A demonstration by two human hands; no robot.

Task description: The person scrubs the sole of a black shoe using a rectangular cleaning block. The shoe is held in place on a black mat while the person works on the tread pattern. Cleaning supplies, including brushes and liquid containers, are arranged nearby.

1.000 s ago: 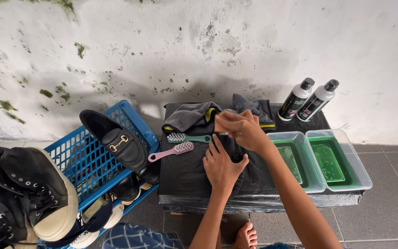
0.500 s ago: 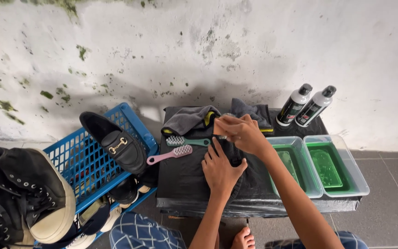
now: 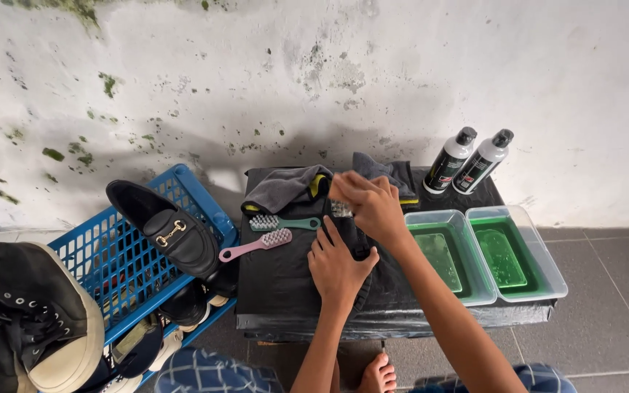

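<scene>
On a low table covered in black (image 3: 285,291) lies a dark, soft black item (image 3: 356,244); I cannot tell what it is. My left hand (image 3: 338,268) lies flat on its near end, pinning it down. My right hand (image 3: 369,204) is closed around a small brush with pale bristles (image 3: 341,209), held against the item's far end. A green brush (image 3: 285,222) and a pink brush (image 3: 256,246) lie just left of my hands. Grey cloths (image 3: 282,188) are bunched at the back of the table.
Two clear tubs of green liquid (image 3: 431,216) (image 3: 512,211) stand at the table's right end, with two bottles (image 3: 449,160) (image 3: 483,160) behind them. A blue crate (image 3: 111,269) on the left holds a black loafer (image 3: 172,233) and other shoes. Black boots (image 3: 30,313) sit at far left. My bare foot (image 3: 378,375) is under the table.
My right hand with the brush has shifted a little to the left over the black item. My left hand stays pressed on it. The view has moved slightly.
</scene>
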